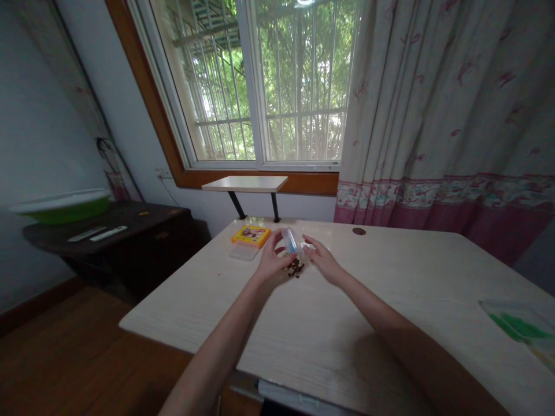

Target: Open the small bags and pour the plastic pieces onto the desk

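My left hand [271, 257] is wrapped round a clear plastic container [289, 238], which is tilted above the tabletop and has some blue in it. Beneath it lies a small heap of dark brown pieces [296, 267], too small to name. My right hand [323, 260] is at the container's right side, its fingers bent toward a clear, whitish bit of plastic. Whether that bit belongs to the container I cannot tell. Left of my left hand, a yellow box [251, 236] with a printed picture lies beside a flat clear plastic lid or tray [243, 252].
A raised white shelf [245, 184] on black legs stands at the table's [195, 306] back edge, with small pale pieces near its foot. At the right edge is a clear tray [515, 309] with green contents. A dark side table [147, 222] bears a green basin [69, 209].
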Motion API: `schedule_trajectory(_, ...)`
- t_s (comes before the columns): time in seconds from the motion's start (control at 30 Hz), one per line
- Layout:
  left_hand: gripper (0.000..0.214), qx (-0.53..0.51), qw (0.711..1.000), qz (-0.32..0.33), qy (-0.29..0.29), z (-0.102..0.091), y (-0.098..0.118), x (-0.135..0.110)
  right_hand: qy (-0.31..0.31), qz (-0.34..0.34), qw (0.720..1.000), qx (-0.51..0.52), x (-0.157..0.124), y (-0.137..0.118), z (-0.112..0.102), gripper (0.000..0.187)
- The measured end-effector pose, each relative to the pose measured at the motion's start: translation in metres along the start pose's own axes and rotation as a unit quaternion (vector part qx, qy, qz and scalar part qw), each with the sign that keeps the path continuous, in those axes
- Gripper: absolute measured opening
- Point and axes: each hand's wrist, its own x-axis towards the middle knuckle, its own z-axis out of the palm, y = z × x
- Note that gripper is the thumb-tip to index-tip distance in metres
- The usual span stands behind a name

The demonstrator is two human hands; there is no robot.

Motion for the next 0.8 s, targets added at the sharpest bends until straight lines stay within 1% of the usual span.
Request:
schedule_trajectory(0.07,0.066,0.036,0.999,0.025,-0.006,-0.001,0.001,-0.001,0.026,-0.097,0.991,-0.09,-0.002,0.015,-0.004,0.051)
schedule_trajectory(0.13,0.065,0.069,0.996,0.037,-0.032,-0.001,0.003,-0.003,0.023,-0.171,0.97,-0.168,-0.006,0.024,-0.007,0.053)
schedule_trajectory(0.2,0.065,0.086,0.994,0.04,-0.047,0.0,0.004,-0.004,0.022,-0.22,0.948,-0.229,-0.009,0.027,-0.007,0.055)
schedule_trajectory(0.27,0.066,0.09,0.994,0.04,-0.051,0.001,0.005,-0.005,0.032,-0.248,0.93,-0.269,-0.011,0.026,-0.005,0.056)
schedule_trajectory(0.33,0.066,0.089,0.994,0.036,-0.048,0.003,0.005,-0.005,0.036,-0.255,0.922,-0.291,-0.011,0.024,-0.002,0.057)
schedule_trajectory(0.4,0.065,0.087,0.995,0.028,-0.047,0.004,0.003,-0.006,0.036,-0.245,0.92,-0.303,-0.012,0.023,0.001,0.058)
schedule_trajectory(0.57,0.067,0.063,0.994,0.014,-0.085,0.009,-0.002,-0.008,0.031,-0.215,0.923,-0.319,-0.014,0.02,0.005,0.065)
schedule_trajectory(0.67,0.069,0.05,0.994,0.026,-0.09,0.012,-0.001,-0.009,0.026,-0.2,0.929,-0.31,-0.016,0.018,0.005,0.069)
schedule_trajectory(0.8,0.068,0.062,0.993,0.04,-0.092,0.013,0.001,-0.009,0.014,-0.162,0.947,-0.278,-0.018,0.015,0.006,0.06)
